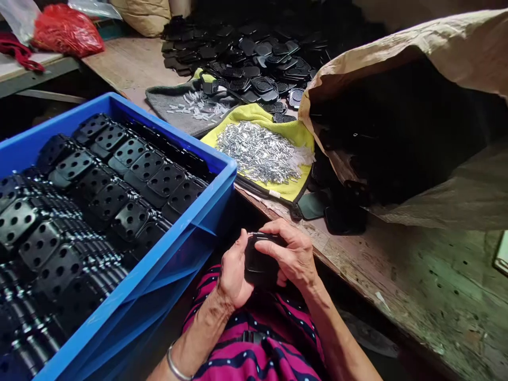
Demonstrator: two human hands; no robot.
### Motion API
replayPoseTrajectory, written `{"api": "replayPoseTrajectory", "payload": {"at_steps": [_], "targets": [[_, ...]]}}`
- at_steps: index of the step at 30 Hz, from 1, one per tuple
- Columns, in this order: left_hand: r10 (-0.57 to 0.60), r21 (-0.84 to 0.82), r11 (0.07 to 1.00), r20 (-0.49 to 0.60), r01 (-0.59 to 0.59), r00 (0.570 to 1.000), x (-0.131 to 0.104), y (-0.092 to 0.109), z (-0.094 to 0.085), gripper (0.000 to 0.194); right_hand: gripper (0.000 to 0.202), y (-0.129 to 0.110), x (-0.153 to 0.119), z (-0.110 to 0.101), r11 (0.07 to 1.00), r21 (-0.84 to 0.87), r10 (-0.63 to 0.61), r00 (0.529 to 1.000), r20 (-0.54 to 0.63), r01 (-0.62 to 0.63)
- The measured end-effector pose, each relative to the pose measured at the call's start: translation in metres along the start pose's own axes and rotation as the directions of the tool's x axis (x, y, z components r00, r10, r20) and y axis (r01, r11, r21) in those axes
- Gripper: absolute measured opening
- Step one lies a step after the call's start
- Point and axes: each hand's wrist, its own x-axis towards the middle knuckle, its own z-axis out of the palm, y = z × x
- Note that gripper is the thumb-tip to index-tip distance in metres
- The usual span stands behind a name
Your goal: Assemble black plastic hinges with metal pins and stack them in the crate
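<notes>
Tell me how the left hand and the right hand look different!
The left hand points its thumb up beside the black piece; the right hand reaches its fingers sideways across it.
Below the left hand, the arm wears a silvery bangle; below the right hand, no bangle shows.
Both hands hold the same black piece.

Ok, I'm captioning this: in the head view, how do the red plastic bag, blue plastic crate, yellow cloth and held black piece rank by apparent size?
1. Blue plastic crate, cut off by the frame
2. Yellow cloth
3. Red plastic bag
4. Held black piece, partly covered
</notes>
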Motion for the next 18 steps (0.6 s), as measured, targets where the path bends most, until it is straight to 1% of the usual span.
{"api": "replayPoseTrajectory", "payload": {"at_steps": [2,5,9,14,16,18], "targets": [[0.034,-0.028,0.999,-0.031,-0.035,0.999,-0.006,-0.003,-0.001,0.035,0.007,-0.003,-0.004,0.005,0.993,0.090,0.078,0.997,-0.001,-0.077],[0.060,-0.056,0.996,-0.074,-0.064,0.995,-0.011,-0.005,-0.004,0.032,0.008,-0.008,-0.012,0.013,0.973,0.177,0.155,0.988,-0.012,-0.151],[0.015,-0.046,0.999,-0.093,-0.019,0.996,-0.008,0.001,-0.007,0.026,0.010,-0.012,-0.017,0.021,0.936,0.235,0.278,0.960,-0.030,-0.263],[-0.014,-0.028,1.000,-0.089,0.011,0.996,-0.007,0.006,-0.011,0.028,0.015,-0.011,-0.017,0.026,0.887,0.321,0.348,0.937,0.003,-0.331],[-0.018,-0.026,1.000,-0.094,0.015,0.995,-0.008,0.005,-0.013,0.028,0.018,-0.011,-0.017,0.028,0.851,0.359,0.400,0.916,0.033,-0.384],[-0.017,-0.012,1.000,-0.114,0.016,0.993,-0.007,0.004,-0.017,0.028,0.022,-0.011,-0.017,0.030,0.806,0.375,0.470,0.880,0.064,-0.458]]}}
